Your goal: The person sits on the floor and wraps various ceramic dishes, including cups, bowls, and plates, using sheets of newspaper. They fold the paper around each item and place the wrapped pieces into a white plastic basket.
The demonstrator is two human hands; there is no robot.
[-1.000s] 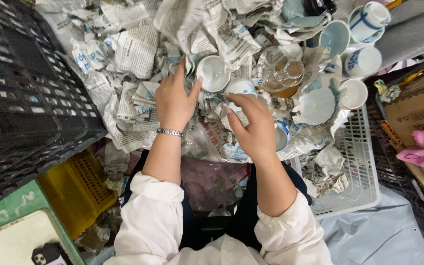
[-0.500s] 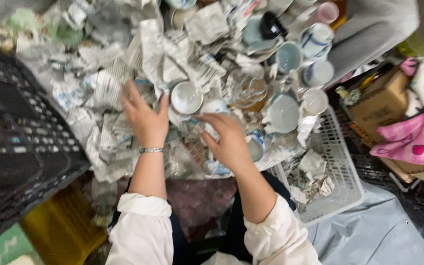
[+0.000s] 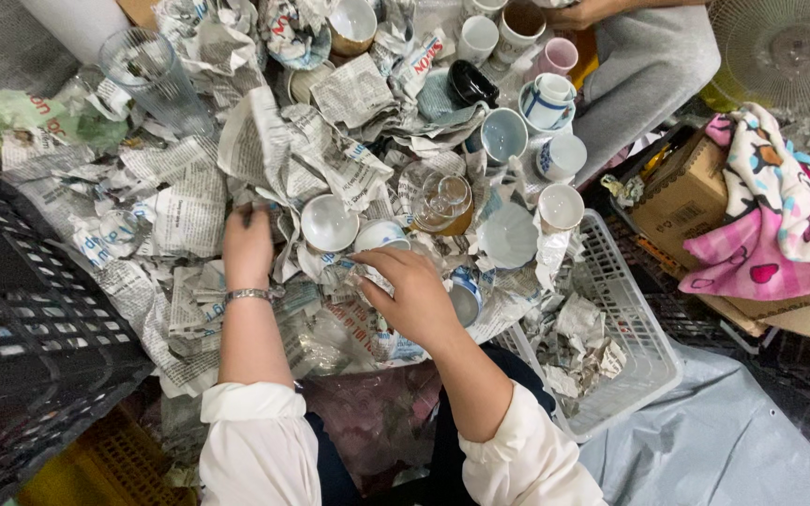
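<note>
Resting among crinkled newspaper, both hands flank a glossy white bowl.

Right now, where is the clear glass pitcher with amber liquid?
In the head view, the glass pitcher sits mid-pile on crumpled newspaper, up and right of the right hand, between two white cups.

A single head-worn camera looked steeply down from above the person's own forearms, close over a heap of crumpled newspaper and white ceramic cups. A black plastic crate filled the left edge, a white plastic basket the right.
</note>
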